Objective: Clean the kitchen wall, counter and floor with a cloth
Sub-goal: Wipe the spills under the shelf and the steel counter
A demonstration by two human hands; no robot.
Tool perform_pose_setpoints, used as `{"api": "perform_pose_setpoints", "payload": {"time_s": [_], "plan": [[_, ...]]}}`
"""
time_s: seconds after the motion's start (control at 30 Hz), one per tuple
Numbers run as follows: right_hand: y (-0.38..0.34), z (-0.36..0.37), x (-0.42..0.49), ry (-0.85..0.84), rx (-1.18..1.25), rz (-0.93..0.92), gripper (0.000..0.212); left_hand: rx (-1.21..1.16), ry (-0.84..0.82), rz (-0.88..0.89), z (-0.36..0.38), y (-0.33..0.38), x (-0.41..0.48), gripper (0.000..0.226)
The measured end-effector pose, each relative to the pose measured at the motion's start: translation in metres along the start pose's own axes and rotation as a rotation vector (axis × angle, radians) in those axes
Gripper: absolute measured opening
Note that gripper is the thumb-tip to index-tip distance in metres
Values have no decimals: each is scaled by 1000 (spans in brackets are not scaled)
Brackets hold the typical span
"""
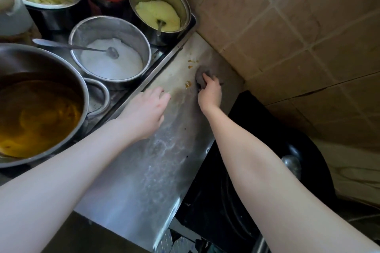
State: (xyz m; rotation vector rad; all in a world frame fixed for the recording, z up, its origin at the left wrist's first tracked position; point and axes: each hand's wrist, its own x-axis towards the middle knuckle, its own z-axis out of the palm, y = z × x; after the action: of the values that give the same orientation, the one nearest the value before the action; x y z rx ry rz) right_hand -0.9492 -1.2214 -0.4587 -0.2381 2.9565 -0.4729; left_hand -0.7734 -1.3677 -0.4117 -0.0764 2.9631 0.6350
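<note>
The right hand [209, 93] is curled tight round a small wadded grey cloth [199, 76], pressing it on the brushed steel counter [160, 170] close to the beige tiled wall [287, 37]. The left hand [147, 113] lies flat with fingers spread and holds nothing (whether it bears on the steel is unclear). Orange food scraps [188, 84] sit just beside the cloth. A careless leftward stroke could flick them into the open steel pot of white powder [123, 30], or merely smear the grease.
</note>
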Motion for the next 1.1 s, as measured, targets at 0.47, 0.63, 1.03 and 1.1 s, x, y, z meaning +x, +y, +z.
{"api": "perform_pose_setpoints", "payload": {"time_s": [0.47,0.63,1.03,1.1], "plan": [[48,-15,-14,33,55,-73,51,-104,0,-74,3,3,0,45],[47,-32,39,107,116,226,46,-90,-26,-105,7,2,1,46],[-37,6,30,-65,89,-279,57,-89,-22,-122,11,4,14,45],[-25,6,14,-96,61,-394,56,-82,-13,-126,10,5,19,43]]}}
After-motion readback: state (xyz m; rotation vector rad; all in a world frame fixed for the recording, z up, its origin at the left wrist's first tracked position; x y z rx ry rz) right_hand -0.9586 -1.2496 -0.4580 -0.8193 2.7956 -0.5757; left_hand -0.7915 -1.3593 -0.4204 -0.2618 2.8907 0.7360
